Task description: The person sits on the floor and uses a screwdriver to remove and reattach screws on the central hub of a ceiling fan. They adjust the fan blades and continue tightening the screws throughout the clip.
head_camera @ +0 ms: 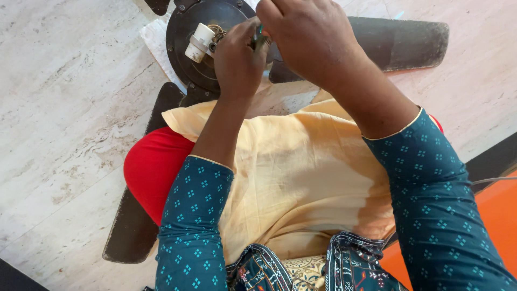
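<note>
A dark ceiling fan lies on the pale stone floor, its round black motor housing (pixel 183 32) at the top of the view with a white cylindrical part (pixel 198 42) and a tangle of wires at its centre. My left hand (pixel 237 62) rests over the housing, fingers curled beside the wires. My right hand (pixel 309 37) hovers just right of it, fingertips pinched on a small greenish thing (pixel 259 33) between the two hands; what that thing is I cannot tell. Both forearms wear teal patterned sleeves.
Dark fan blades spread out: one to the upper right (pixel 409 43), one to the lower left (pixel 134 226). A white paper sheet (pixel 156 40) lies under the housing. My lap, in cream cloth (pixel 301 178) and red fabric (pixel 148 167), fills the middle. An orange surface (pixel 501 210) sits at the right.
</note>
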